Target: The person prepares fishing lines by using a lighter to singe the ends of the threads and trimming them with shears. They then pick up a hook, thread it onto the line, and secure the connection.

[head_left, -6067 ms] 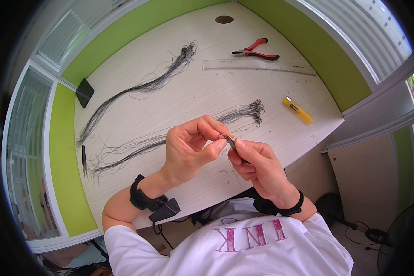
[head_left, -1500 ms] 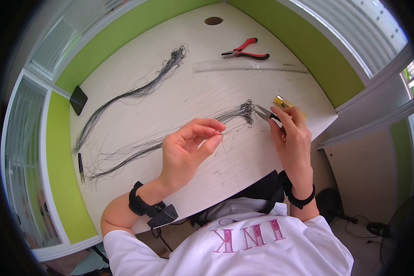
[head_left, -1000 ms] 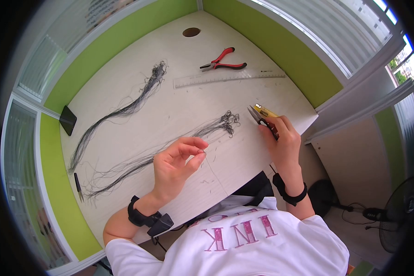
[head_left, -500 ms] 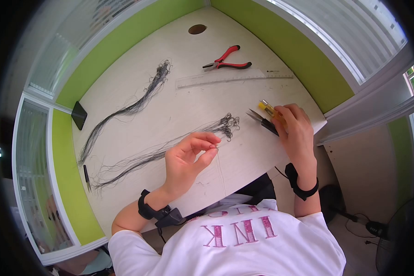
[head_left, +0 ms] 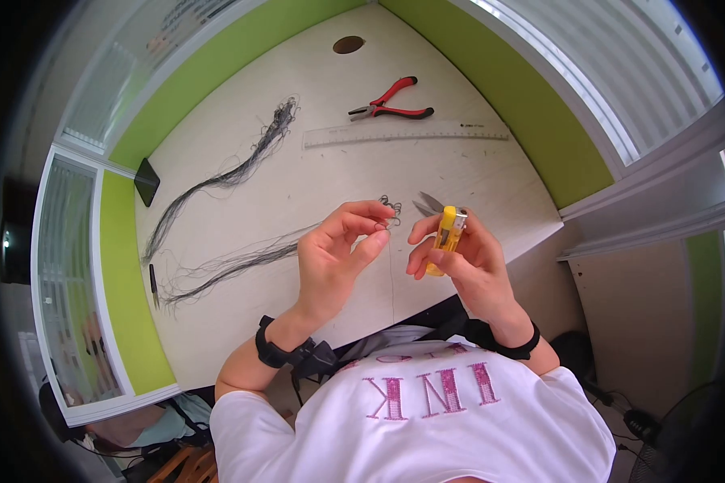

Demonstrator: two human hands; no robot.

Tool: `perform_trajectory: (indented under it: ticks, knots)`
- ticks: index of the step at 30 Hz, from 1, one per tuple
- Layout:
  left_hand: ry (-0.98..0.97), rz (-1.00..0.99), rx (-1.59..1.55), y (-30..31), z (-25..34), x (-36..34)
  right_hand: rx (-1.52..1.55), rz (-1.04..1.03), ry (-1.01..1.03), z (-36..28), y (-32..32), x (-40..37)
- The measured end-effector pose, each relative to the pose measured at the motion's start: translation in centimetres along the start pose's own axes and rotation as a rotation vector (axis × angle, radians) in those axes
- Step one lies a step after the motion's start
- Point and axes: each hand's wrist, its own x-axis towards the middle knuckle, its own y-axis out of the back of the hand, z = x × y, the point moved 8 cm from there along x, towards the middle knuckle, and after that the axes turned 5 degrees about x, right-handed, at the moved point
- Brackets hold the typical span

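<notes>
My left hand [head_left: 334, 253] pinches a thin line [head_left: 392, 278] between thumb and forefinger; the line hangs down toward the table's front edge. Whether a hook sits at its end inside the pinch is too small to make out. In my right hand [head_left: 483, 270] is a yellow lighter [head_left: 445, 241], held upright with its metal top upward, a short distance right of the left fingertips. Scissors [head_left: 430, 204] with partly spread blades lie behind the right hand, their handles hidden. Under the left hand runs a bundle of dark lines [head_left: 242, 266], with small hooks [head_left: 393, 208] at its right end.
A second hooked bundle [head_left: 225, 179] lies at the back left. Red-handled pliers [head_left: 391, 106] and a clear ruler [head_left: 403, 135] lie at the back. A black flat object [head_left: 146, 183] and a small black pointed tool [head_left: 154, 286] are near the left edge. Green partitions [head_left: 491, 80] border the table.
My right hand has picked the lighter up off the table beside the scissors and brought it left, close to my left hand. The left hand keeps its pinch on the line.
</notes>
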Motion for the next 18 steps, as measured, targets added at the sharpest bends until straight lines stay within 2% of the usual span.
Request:
perform_trajectory:
  ticks: [5,8,11,18]
  knots:
    - [-0.008,-0.04,-0.016,-0.1,0.0,0.0,0.04,-0.09,-0.087,1.4,0.1,0.8]
    - [-0.022,-0.039,-0.028,0.1,0.3,-0.2,0.002,0.015,-0.075,1.8,-0.6,1.1]
    - [-0.016,-0.026,-0.011,0.3,0.3,-0.3,-0.112,0.106,0.054,0.8,-0.2,0.4]
    - [0.0,-0.048,-0.02,0.5,-0.2,-1.3,-0.198,0.189,-0.006,1.9,-0.9,-0.6]
